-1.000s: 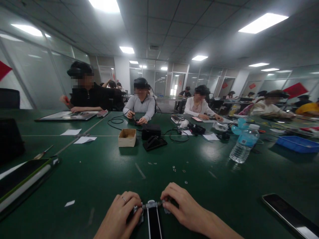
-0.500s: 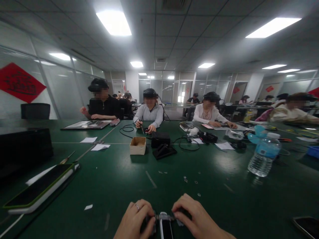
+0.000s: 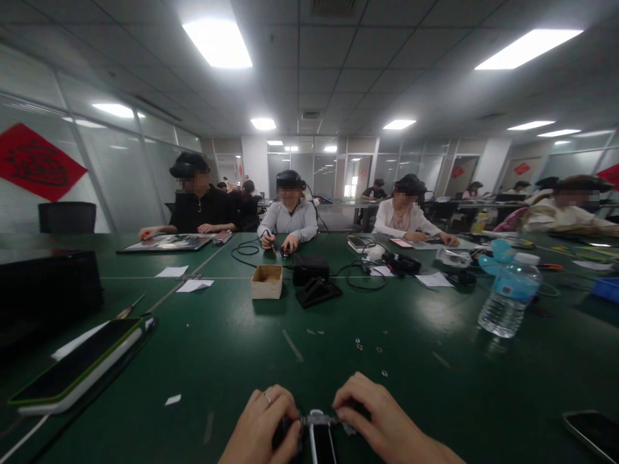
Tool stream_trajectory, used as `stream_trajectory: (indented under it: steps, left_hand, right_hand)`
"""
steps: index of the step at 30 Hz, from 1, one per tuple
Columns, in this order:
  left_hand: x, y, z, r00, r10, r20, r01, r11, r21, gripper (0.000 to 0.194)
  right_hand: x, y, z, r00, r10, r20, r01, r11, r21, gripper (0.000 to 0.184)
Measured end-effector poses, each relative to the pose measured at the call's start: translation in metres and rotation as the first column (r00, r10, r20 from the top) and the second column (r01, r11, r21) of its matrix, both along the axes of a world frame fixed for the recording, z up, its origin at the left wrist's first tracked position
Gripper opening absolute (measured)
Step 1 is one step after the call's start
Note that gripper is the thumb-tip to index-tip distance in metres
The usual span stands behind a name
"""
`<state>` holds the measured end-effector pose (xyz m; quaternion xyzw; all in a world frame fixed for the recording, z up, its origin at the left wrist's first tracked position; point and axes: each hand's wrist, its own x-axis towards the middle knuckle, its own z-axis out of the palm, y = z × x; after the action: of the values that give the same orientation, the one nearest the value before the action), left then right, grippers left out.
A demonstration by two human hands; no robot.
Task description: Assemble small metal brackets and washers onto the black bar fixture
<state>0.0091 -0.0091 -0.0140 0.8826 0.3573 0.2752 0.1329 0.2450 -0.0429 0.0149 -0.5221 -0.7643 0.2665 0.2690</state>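
Low in the head view, my left hand (image 3: 264, 422), with a ring on one finger, is closed round the left end of a metal clamp-like bar (image 3: 319, 420). My right hand (image 3: 377, 409) pinches the bar's right end between bent fingers and thumb. Between the hands, the bar crosses the top of a narrow white-edged object with a dark face (image 3: 323, 446), which looks like a phone. Its lower part runs out of the picture. My fingers cover most of both bar ends, where some dark and clear plastic shows.
Several small rings (image 3: 358, 345) lie beyond my hands on the green table (image 3: 232, 361). A tablet-like device (image 3: 82, 361) and a paper scrap (image 3: 173, 400) are left. A water bottle (image 3: 510, 299) and phone (image 3: 592, 433) are right. Farther off stands a small box (image 3: 267, 283); people sit opposite.
My hands keep their grip on the bar with hardly any movement. Across the table, the person in black has lowered a raised hand to the flat board. The view has shifted slightly.
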Motion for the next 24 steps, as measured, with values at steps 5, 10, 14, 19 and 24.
stream_trajectory:
  steps: [5, 10, 14, 19, 24]
  left_hand:
    - [0.002, -0.008, 0.017, 1.000, -0.019, -0.013, 0.018, 0.997, -0.070, 0.012]
    - [0.003, -0.007, 0.021, 0.999, -0.038, -0.035, 0.035, 0.995, -0.090, 0.013]
    - [0.002, -0.006, 0.020, 0.998, -0.045, -0.044, 0.041, 0.995, -0.096, 0.011]
    - [0.001, -0.007, 0.020, 0.997, -0.045, -0.056, 0.039, 0.994, -0.100, 0.011]
    - [0.001, -0.007, 0.018, 0.998, -0.049, -0.048, 0.046, 0.997, -0.067, 0.009]
  right_hand:
    - [0.003, -0.001, 0.007, 1.000, 0.010, -0.001, -0.010, 1.000, -0.013, 0.010]
    - [0.006, -0.001, 0.010, 0.998, 0.047, -0.050, -0.050, 0.997, -0.060, 0.013]
    - [0.008, 0.000, 0.011, 0.997, 0.062, -0.041, -0.065, 0.994, -0.090, 0.015]
    - [0.009, 0.001, 0.012, 0.995, 0.095, 0.012, -0.094, 0.993, -0.077, 0.017]
    - [0.010, 0.001, 0.011, 0.995, 0.100, -0.003, -0.100, 0.993, -0.060, 0.023]
